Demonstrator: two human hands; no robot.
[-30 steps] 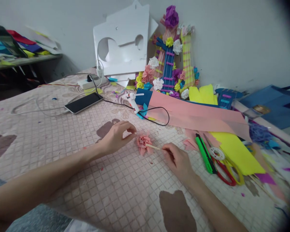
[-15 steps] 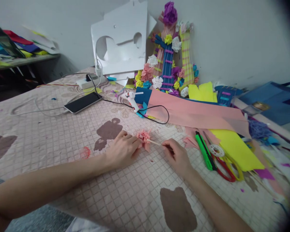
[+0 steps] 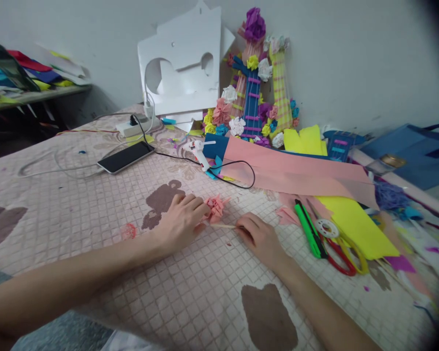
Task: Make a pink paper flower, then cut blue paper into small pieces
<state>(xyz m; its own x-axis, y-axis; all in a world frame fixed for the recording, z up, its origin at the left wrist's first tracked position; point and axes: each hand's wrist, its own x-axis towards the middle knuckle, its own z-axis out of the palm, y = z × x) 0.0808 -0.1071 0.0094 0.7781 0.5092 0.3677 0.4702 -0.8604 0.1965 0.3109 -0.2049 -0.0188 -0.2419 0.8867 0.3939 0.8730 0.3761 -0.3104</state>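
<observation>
My left hand is closed at the left side of a pink crepe paper flower, its fingers curled over the edge of the petals. In my right hand, a thin pale wooden stick is pinched between thumb and fingers. The stick points left, its tip just below the flower and near my left fingertips. Whether the tip touches the flower I cannot tell. The patterned tablecloth lies under both hands.
Behind the flower lie a white glue gun with a looped black cord and pink paper strips. A green cutter and red-and-yellow-handled scissors are at right. A phone is at left; paper-flowered guitars lean on the wall.
The stick's tip has come away from the flower's centre and moved down and left, my right hand shifting slightly left with it. The flower now shows more of its petals.
</observation>
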